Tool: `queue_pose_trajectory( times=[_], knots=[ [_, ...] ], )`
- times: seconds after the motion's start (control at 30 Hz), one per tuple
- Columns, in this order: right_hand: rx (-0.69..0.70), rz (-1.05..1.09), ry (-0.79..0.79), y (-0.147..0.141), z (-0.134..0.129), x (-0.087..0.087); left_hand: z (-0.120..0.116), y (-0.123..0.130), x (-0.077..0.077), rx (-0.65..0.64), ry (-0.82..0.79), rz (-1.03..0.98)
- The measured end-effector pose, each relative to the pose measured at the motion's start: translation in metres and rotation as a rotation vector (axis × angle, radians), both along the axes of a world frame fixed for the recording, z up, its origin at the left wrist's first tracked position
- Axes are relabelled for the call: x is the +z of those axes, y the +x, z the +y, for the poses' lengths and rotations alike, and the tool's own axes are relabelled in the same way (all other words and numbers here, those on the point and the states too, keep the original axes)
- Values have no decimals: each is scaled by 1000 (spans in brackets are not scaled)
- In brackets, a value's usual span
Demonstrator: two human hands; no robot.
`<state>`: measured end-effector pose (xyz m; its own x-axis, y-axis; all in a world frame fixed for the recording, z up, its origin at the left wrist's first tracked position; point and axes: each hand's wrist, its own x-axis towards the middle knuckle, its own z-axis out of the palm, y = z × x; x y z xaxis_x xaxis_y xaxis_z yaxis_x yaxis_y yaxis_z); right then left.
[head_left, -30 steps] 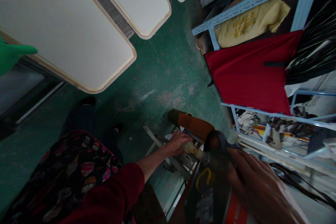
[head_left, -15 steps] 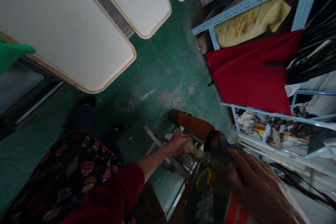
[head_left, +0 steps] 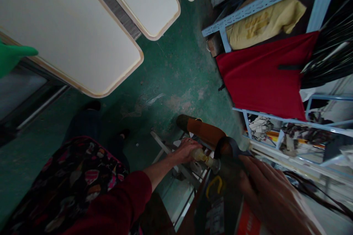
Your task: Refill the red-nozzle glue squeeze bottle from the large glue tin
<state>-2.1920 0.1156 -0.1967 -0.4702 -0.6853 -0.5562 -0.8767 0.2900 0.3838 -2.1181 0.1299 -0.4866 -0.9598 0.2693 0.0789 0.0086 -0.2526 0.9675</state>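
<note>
My left hand (head_left: 189, 149) is closed around a small translucent, yellowish bottle (head_left: 203, 156). The bottle's narrow end meets a pale round fitting (head_left: 215, 165) at the top of a dark can-like object (head_left: 226, 183). This dark object has a yellow loop (head_left: 214, 186), a printed label and an orange-red patch. My right hand (head_left: 271, 191) lies across its right side, fingers bent against it; the fingertips are partly in shadow. A black curved strap or handle (head_left: 227, 145) arches just beyond. Whether liquid passes between the two cannot be made out.
White boards with pale edges (head_left: 74, 36) fill the upper left, near a green object (head_left: 13, 55). An orange-brown roll-like object (head_left: 206, 132) lies beyond my hands. Right, a blue metal rack (head_left: 264, 3) carries a red cloth (head_left: 267, 77). A patterned apron (head_left: 82, 176) covers my front.
</note>
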Motion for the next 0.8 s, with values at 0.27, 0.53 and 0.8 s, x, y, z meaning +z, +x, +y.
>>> queue_pose_trajectory(
  times=[0.27,0.53,0.8],
  knots=[
    [-31,17,-7,2,-4,0,4,-2,-1,19,14,17],
    [19,36,-6,0,-4,-1,8,-1,-3,21,5,20],
    [-11,11,-10,1,-4,-1,1,-2,1,-7,-17,20]
  ],
)
